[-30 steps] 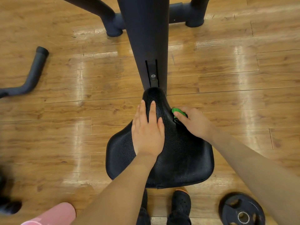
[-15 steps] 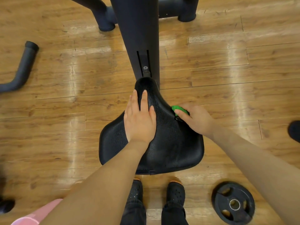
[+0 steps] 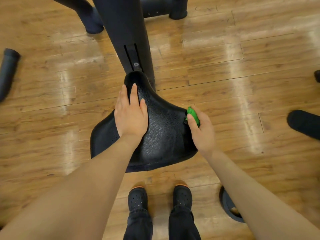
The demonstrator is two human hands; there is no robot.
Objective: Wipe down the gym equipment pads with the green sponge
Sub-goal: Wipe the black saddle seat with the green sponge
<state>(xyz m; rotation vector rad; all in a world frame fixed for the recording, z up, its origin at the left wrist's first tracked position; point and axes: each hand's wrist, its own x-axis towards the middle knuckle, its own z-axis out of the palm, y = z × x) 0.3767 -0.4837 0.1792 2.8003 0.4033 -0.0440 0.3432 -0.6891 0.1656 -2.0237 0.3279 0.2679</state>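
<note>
A black textured saddle pad (image 3: 161, 135) of an exercise machine fills the middle of the view. My left hand (image 3: 130, 116) lies flat on its narrow front part with straight fingers. My right hand (image 3: 201, 130) grips the green sponge (image 3: 193, 114) and holds it against the saddle's right edge. Most of the sponge is hidden under my fingers.
The machine's dark post (image 3: 128, 35) rises just beyond the saddle, with its base feet (image 3: 93, 23) on the wooden floor. A black handlebar (image 3: 7, 71) sits far left. A weight plate (image 3: 228, 205) lies by my right arm, and my two shoes (image 3: 138, 198) stand below.
My right hand has slid the sponge back along the saddle's right edge toward its wide part. My left hand stays flat on the saddle's nose. The camera shifted.
</note>
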